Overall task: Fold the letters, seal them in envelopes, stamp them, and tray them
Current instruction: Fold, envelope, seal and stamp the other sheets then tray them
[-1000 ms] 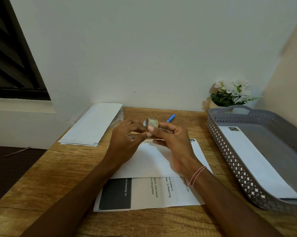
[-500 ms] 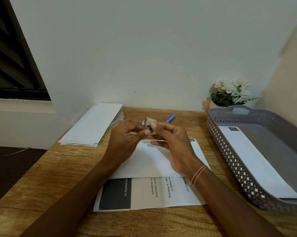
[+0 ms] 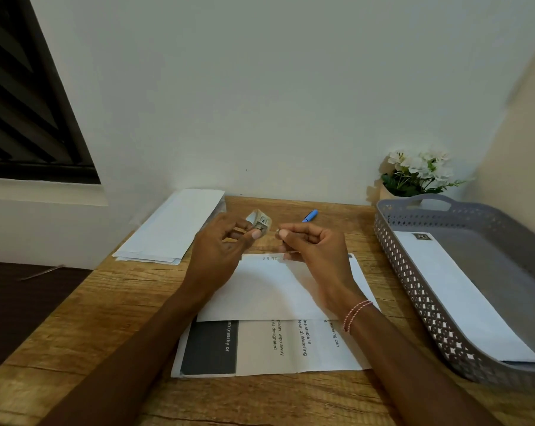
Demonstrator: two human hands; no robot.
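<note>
White envelope (image 3: 272,290) lies on the wooden desk (image 3: 106,318) over a printed letter (image 3: 269,345), while above it the left hand (image 3: 221,244) pinches a small stamp roll (image 3: 261,222) and the right hand (image 3: 313,244) pinches something too small to identify.

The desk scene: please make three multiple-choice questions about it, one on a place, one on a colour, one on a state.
1. Where is the grey tray?
A. right side of the desk
B. left side
C. on the floor

2. What colour is the pen?
A. red
B. blue
C. green

3. What does the left hand hold?
A. nothing
B. scissors
C. the stamp roll

Answers: 1 A, it sits at the right edge beside the flowers. 2 B, its body is blue. 3 C, thumb and fingers pinch the roll above the envelope.
</note>
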